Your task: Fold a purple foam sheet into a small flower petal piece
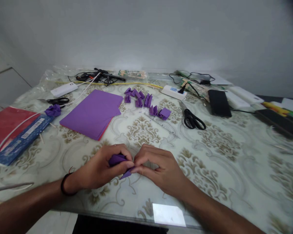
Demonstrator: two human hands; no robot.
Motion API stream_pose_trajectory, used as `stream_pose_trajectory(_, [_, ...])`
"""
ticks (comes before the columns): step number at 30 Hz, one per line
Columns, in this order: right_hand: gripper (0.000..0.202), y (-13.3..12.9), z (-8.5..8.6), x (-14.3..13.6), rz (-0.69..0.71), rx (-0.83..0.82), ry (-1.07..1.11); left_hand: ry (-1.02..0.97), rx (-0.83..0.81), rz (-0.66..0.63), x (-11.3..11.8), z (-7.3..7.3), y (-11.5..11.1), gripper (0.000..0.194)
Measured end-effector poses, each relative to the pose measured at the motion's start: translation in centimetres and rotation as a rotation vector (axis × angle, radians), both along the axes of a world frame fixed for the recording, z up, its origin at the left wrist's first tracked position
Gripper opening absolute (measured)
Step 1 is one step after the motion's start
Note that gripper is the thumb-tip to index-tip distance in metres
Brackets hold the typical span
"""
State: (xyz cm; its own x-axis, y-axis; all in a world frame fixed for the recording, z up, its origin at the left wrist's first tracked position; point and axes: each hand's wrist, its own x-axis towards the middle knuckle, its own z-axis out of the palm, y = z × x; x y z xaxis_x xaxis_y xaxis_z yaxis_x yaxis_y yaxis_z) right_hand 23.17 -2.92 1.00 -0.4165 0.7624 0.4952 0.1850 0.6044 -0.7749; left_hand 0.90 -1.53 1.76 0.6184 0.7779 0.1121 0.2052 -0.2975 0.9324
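Observation:
Close to the table's front edge, my left hand [107,167] is closed around a small folded piece of purple paper [117,159]. My right hand [158,165] meets it at the fingertips, pinching the right end of the same paper between thumb and forefinger. The fingers cover part of the folds. Beyond my hands lie several folded purple paper pieces [138,99] in a loose group. To the left of that group sits a stack of purple paper sheets [92,112], with red sheets showing at its lower edge.
Black-handled scissors [193,119] lie right of centre, beside a clear ruler [161,125]. A white power strip [174,92] and a black phone [219,103] stand farther back. On the left are more scissors [57,101], crumpled purple paper [53,110], a red-and-blue packet [21,139] and a white cable [17,128].

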Motion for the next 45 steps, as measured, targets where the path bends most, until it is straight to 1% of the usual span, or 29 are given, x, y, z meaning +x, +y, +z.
stream_pose_trajectory(4, [0.023,0.0,0.1,0.1,-0.043,-0.017,-0.004,-0.009,0.060,0.030,-0.2,0.2,-0.2,0.014])
stream_pose_trajectory(8, [0.018,0.0,0.0,0.2,-0.091,-0.009,-0.027,-0.022,0.026,0.076,-0.4,0.1,-0.2,0.026])
stream_pose_trajectory(11, [0.014,0.0,-0.2,0.3,-0.144,-0.029,-0.042,0.033,0.033,0.099,-0.3,0.1,0.0,0.032])
stream_pose_trajectory(13, [0.014,0.1,-0.2,0.3,-0.183,-0.056,-0.048,0.085,0.077,0.126,-0.1,0.1,0.3,0.028])
stream_pose_trajectory(15, [0.015,0.1,-0.2,0.3,-0.211,-0.100,-0.063,0.096,0.104,0.133,0.0,0.0,0.4,0.020])
stream_pose_trajectory(17, [0.016,0.1,-0.1,0.2,-0.225,-0.160,-0.081,0.076,0.073,0.120,0.1,-0.3,0.5,0.014])
stream_pose_trajectory(20, [0.013,0.2,0.0,0.1,-0.245,-0.255,-0.086,0.049,-0.049,0.113,0.1,-0.6,0.5,0.015])
stream_pose_trajectory(24, [0.011,0.4,-0.2,0.0,-0.226,-0.337,-0.066,0.007,-0.146,0.133,0.3,-0.6,0.4,0.017])
stream_pose_trajectory(28, [0.016,0.4,-0.4,0.0,-0.183,-0.399,-0.058,-0.052,-0.230,0.107,0.4,-0.7,0.4,0.021])
stream_pose_trajectory(32, [0.019,0.5,-0.3,0.0,-0.148,-0.486,-0.028,-0.065,-0.252,0.110,0.4,-0.8,0.4,0.024])
stream_pose_trajectory(37, [0.019,0.5,-0.4,-0.1,-0.090,-0.571,0.025,-0.011,-0.253,0.116,0.4,-0.8,0.2,0.028])
stream_pose_trajectory(39, [0.020,0.5,-0.5,-0.2,-0.092,-0.578,0.035,0.007,-0.239,0.122,0.4,-0.9,0.2,0.031])
stream_pose_trajectory(42, [0.019,0.3,-0.5,-0.2,-0.130,-0.518,0.010,0.037,-0.176,0.150,0.2,-1.0,0.3,0.036])
stream_pose_trajectory(43, [0.019,0.2,-0.4,-0.2,-0.142,-0.490,0.000,0.058,-0.139,0.153,0.2,-1.0,0.4,0.033])
stream_pose_trajectory(45, [0.018,0.0,-0.3,-0.1,-0.155,-0.437,-0.017,0.119,-0.058,0.145,0.1,-0.9,0.5,0.019])
